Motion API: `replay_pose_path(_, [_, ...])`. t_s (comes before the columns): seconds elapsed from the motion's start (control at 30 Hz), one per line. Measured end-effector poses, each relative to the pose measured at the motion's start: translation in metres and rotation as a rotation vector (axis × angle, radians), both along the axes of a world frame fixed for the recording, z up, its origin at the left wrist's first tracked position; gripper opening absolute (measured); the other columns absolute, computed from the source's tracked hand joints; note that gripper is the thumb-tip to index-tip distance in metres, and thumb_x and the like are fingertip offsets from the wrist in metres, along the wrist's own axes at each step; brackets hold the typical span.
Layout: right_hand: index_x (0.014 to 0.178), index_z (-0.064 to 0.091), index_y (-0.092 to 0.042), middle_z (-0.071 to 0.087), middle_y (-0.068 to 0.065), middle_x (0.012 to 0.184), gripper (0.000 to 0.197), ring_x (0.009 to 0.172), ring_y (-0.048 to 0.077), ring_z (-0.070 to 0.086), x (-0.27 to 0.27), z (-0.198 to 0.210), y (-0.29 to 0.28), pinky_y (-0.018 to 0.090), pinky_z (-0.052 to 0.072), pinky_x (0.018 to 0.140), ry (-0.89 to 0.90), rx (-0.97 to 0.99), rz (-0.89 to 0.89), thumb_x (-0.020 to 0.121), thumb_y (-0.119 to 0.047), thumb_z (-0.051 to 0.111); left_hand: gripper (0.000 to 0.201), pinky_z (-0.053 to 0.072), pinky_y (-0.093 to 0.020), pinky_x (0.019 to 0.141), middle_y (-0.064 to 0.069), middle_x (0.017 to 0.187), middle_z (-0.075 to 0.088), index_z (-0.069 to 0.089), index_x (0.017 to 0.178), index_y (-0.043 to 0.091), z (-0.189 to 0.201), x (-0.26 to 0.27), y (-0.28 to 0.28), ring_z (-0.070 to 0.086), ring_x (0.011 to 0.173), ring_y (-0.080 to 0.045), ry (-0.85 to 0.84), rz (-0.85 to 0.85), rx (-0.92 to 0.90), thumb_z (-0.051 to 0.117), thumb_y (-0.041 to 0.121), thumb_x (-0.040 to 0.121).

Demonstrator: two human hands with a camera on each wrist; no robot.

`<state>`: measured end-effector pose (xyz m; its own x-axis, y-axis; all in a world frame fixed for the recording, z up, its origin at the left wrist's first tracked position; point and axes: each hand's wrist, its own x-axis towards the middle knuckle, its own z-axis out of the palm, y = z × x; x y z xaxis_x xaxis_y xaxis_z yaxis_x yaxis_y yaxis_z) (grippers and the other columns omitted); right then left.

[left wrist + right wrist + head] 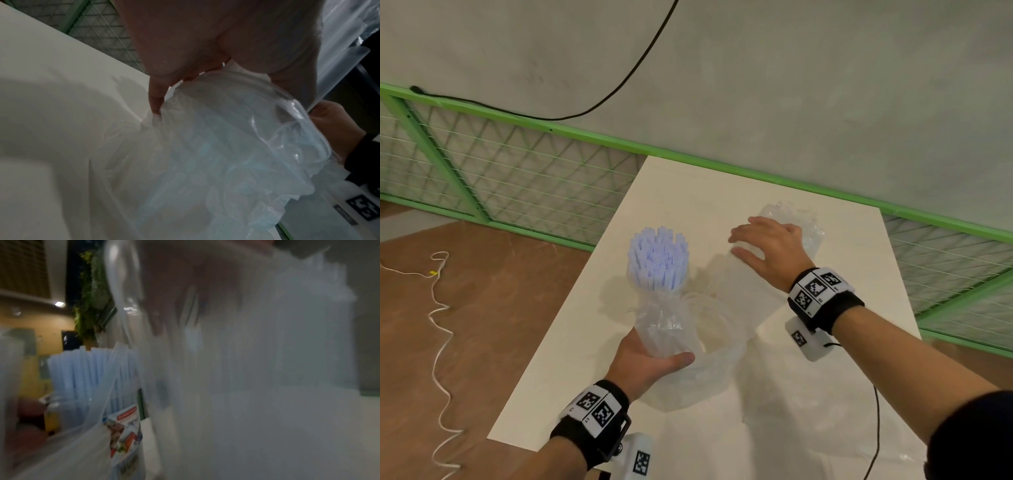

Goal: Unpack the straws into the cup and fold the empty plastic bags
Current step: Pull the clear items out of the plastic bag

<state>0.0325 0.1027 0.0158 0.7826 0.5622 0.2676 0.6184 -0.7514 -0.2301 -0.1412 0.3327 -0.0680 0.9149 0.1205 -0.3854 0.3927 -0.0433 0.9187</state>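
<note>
A bundle of pale blue straws (659,257) stands upright, its lower half still inside a clear plastic bag (667,329). My left hand (654,359) grips that bag near its bottom, thumb in front; the left wrist view shows my fingers (156,97) against the bag (226,146). A clear round rim (717,329), a cup or a bag mouth, sits just right of the bundle. My right hand (734,244) reaches across the table with fingers spread over blurred clear plastic. A second clear bag of straws (798,222) lies beyond it.
The white table (688,192) ends near my left wrist, with brown floor and a white cord (438,308) beyond. Loose clear plastic (791,394) lies at the front right. A green mesh fence (517,171) runs behind. In the right wrist view a printed label (123,431) shows beside straws (86,369).
</note>
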Motion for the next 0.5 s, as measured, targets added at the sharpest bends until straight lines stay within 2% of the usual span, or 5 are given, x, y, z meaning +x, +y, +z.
replay_pose_path(0.1, [0.099, 0.065, -0.029, 0.068, -0.008, 0.109, 0.013, 0.106, 0.022, 0.062, 0.008, -0.002, -0.006, 0.05, 0.043, 0.087, -0.066, 0.155, -0.099, 0.091, -0.021, 0.058, 0.065, 0.055, -0.031, 0.086, 0.009, 0.093, 0.076, 0.066, 0.108, 0.022, -0.001, -0.001, 0.002, 0.071, 0.088, -0.007, 0.006, 0.005, 0.005, 0.096, 0.026, 0.05])
replay_pose_path(0.17, [0.108, 0.063, -0.029, 0.063, -0.008, 0.119, 0.022, 0.114, 0.021, 0.057, 0.012, 0.003, -0.014, 0.04, 0.032, 0.088, -0.08, 0.105, -0.18, 0.09, -0.016, 0.059, 0.064, 0.055, -0.031, 0.085, 0.009, 0.093, 0.076, 0.067, 0.108, 0.021, -0.002, -0.001, 0.003, 0.071, 0.088, -0.006, 0.006, 0.007, 0.008, 0.096, 0.024, 0.052])
replay_pose_path(0.23, [0.124, 0.056, -0.037, 0.052, -0.013, 0.138, 0.034, 0.13, 0.017, 0.044, 0.011, 0.007, -0.018, 0.036, 0.02, 0.086, -0.063, -0.047, -0.227, 0.095, -0.021, 0.054, 0.068, 0.055, -0.031, 0.086, 0.009, 0.094, 0.076, 0.066, 0.11, 0.022, -0.003, 0.0, 0.004, 0.071, 0.089, -0.006, -0.002, 0.003, 0.005, 0.096, 0.029, 0.049])
replay_pose_path(0.33, [0.141, 0.036, -0.049, 0.031, -0.024, 0.153, 0.042, 0.146, 0.014, 0.022, 0.009, 0.005, -0.016, 0.048, 0.018, 0.101, 0.038, -0.29, -0.199, 0.102, -0.035, 0.037, 0.069, 0.054, -0.027, 0.083, 0.01, 0.095, 0.076, 0.065, 0.112, 0.024, -0.003, 0.0, 0.003, 0.071, 0.09, -0.005, -0.013, -0.005, 0.008, 0.096, 0.029, 0.05])
replay_pose_path(0.5, [0.134, 0.053, -0.038, 0.052, -0.018, 0.142, 0.035, 0.144, 0.015, 0.031, 0.007, -0.001, -0.017, 0.053, 0.021, 0.103, 0.002, -0.242, -0.214, 0.1, -0.044, 0.045, 0.067, 0.053, -0.028, 0.084, 0.011, 0.094, 0.075, 0.065, 0.11, 0.025, -0.002, 0.001, 0.001, 0.07, 0.089, -0.004, -0.021, -0.004, -0.001, 0.095, 0.027, 0.05])
